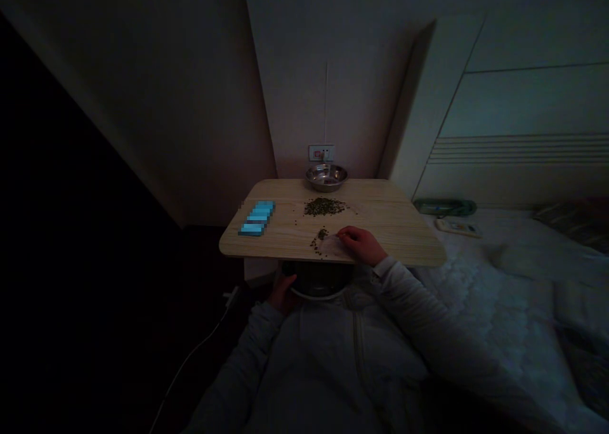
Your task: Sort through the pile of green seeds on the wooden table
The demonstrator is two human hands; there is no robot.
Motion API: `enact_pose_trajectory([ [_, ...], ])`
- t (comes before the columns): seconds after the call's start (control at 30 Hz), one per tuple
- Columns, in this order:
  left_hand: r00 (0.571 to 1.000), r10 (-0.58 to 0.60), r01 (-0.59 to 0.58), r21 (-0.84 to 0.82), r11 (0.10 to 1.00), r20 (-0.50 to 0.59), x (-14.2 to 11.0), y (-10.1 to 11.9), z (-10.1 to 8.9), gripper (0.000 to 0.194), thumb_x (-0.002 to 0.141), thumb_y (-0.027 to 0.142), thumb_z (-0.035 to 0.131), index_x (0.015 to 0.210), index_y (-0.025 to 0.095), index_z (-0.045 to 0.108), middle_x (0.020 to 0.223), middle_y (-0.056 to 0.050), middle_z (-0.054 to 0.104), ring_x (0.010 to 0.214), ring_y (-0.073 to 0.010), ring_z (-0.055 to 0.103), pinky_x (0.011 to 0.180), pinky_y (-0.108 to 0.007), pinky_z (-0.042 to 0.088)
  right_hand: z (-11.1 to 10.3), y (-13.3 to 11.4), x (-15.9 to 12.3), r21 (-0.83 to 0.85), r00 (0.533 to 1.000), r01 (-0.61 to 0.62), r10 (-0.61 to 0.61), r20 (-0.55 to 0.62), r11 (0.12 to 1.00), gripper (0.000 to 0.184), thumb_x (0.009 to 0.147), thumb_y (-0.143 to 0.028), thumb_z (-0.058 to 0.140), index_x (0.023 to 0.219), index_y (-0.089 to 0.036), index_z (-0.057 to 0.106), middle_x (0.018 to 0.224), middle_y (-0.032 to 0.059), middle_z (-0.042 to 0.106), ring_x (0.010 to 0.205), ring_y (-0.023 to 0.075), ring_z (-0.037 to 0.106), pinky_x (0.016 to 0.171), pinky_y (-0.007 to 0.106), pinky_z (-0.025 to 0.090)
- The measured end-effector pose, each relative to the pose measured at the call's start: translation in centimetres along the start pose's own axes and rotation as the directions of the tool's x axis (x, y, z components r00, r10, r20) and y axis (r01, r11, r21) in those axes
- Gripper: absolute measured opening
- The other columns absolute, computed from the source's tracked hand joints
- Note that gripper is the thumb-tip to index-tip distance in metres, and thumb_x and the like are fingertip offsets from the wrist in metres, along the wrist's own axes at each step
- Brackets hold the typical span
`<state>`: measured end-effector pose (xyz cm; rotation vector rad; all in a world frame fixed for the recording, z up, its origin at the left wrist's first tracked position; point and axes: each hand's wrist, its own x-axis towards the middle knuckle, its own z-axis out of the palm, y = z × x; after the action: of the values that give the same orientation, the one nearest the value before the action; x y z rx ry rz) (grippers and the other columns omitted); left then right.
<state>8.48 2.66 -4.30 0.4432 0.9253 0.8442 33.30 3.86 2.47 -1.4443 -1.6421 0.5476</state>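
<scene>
Small dark green beans or seeds lie on the wooden table (285, 243), with a larger pile (324, 207) farther back and a small cluster (322, 234) with scattered pieces near the front edge. Just right of the cluster is my right hand (364, 243), low over the tabletop with its fingers drawn together; what they pinch, if anything, is too small to see. Below the table's front edge, a dark round bowl (320, 285) with a pale lower rim sits by my lap. My left hand (284, 292) grips its left side, partly lost in shadow.
A metal bowl (327, 177) with something dark inside stands at the table's back, below a wall socket (321, 153). A phone with a blurred lit screen (257, 218) lies at left. A remote (458, 228) rests on the bed at right. A white cable (190, 353) hangs lower left.
</scene>
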Motion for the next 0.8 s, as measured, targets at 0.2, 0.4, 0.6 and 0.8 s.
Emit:
enact_pose_trajectory([
  [0.2, 0.996, -0.027, 0.027, -0.003, 1.0, -0.089, -1.1, 0.4, 1.0, 0.019, 0.074, 0.014, 0.064, 0.093, 0.017, 0.066, 0.094, -0.008, 0.076, 0.111, -0.0294, 0.064, 0.089, -0.042, 0.055, 0.0, -0.2, 0.0, -0.014, 1.0, -0.019, 0.019, 0.021, 1.0, 0.02, 0.078, -0.029, 0.054, 0.083, -0.018, 0.07, 0.083, 0.0051, 0.072, 0.078, 0.019, 0.063, 0.076, 0.031, 0.048],
  [0.4, 0.998, -0.044, 0.043, -0.021, 0.999, -0.04, -0.4, 0.1, 0.4, 0.027, 0.073, 0.017, 0.067, 0.1, 0.015, 0.066, 0.102, -0.012, 0.075, 0.112, -0.0325, 0.063, 0.09, -0.044, 0.055, 0.0, -0.3, -0.1, 0.005, 1.0, -0.013, 0.013, 0.009, 1.0, 0.02, 0.078, -0.027, 0.054, 0.083, -0.018, 0.07, 0.082, 0.0046, 0.072, 0.077, 0.0181, 0.063, 0.075, 0.03, 0.048],
  [0.6, 0.998, -0.042, 0.04, -0.035, 0.999, -0.053, -0.5, 0.1, 0.6, 0.031, 0.077, 0.016, 0.063, 0.108, 0.016, 0.064, 0.104, -0.01, 0.075, 0.11, -0.0303, 0.065, 0.088, -0.043, 0.056, 0.1, -0.3, -0.1, 0.003, 1.0, -0.002, 0.002, 0.011, 1.0, 0.021, 0.078, -0.029, 0.053, 0.085, -0.018, 0.07, 0.082, 0.0046, 0.072, 0.077, 0.0179, 0.063, 0.075, 0.029, 0.048],
  [0.8, 1.0, -0.01, 0.01, -0.029, 1.0, 0.011, 0.0, -0.3, 0.0, 0.039, 0.073, 0.019, 0.068, 0.111, 0.016, 0.062, 0.107, -0.011, 0.074, 0.111, -0.0301, 0.064, 0.09, -0.043, 0.055, 0.1, -0.4, -0.1, -0.003, 0.999, -0.012, 0.012, 0.033, 1.0, 0.021, 0.079, -0.028, 0.054, 0.086, -0.017, 0.071, 0.083, 0.0049, 0.072, 0.078, 0.0179, 0.064, 0.076, 0.029, 0.048],
])
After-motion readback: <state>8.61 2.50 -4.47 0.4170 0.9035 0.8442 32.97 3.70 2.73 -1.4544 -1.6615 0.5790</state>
